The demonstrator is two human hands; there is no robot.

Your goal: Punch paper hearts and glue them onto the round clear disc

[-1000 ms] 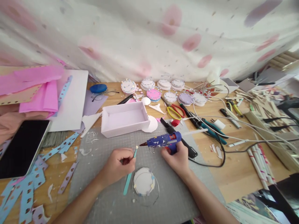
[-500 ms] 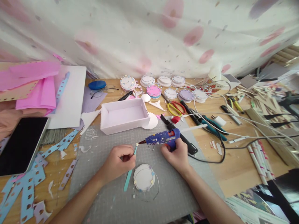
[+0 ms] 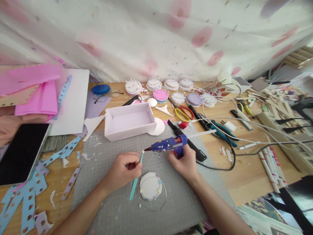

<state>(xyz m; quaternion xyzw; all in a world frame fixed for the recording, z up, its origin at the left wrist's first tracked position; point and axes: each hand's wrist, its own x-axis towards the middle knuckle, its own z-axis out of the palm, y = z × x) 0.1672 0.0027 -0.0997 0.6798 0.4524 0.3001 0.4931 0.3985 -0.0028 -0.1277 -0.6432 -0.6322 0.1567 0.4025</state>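
My left hand [image 3: 129,169] is closed on teal tweezers [image 3: 133,190], tips pointing up and away from me. A tiny pale piece [image 3: 143,151] sits at the tweezer tips. The nozzle of a blue hot glue gun [image 3: 166,144] meets that piece or is just short of it; I cannot tell which. My right hand [image 3: 184,163] is wrapped round the gun's handle, and a white glue stick [image 3: 203,133] juts from its back. Below, between my hands, a white paper disc [image 3: 151,186] edged with small coloured pieces and a loop of wire lies on the grey cutting mat [image 3: 110,212].
A white open box [image 3: 130,122] stands behind my hands. Several decorated discs [image 3: 171,85] line the back. Scissors [image 3: 184,113], a black cutter [image 3: 187,141], pliers [image 3: 224,131] and cables lie to the right. A phone [image 3: 23,153] and punched paper strips [image 3: 29,202] are at left.
Almost nothing differs. The glue gun and tweezers keep their places, nozzle at the small piece; the whole view has shifted very slightly.
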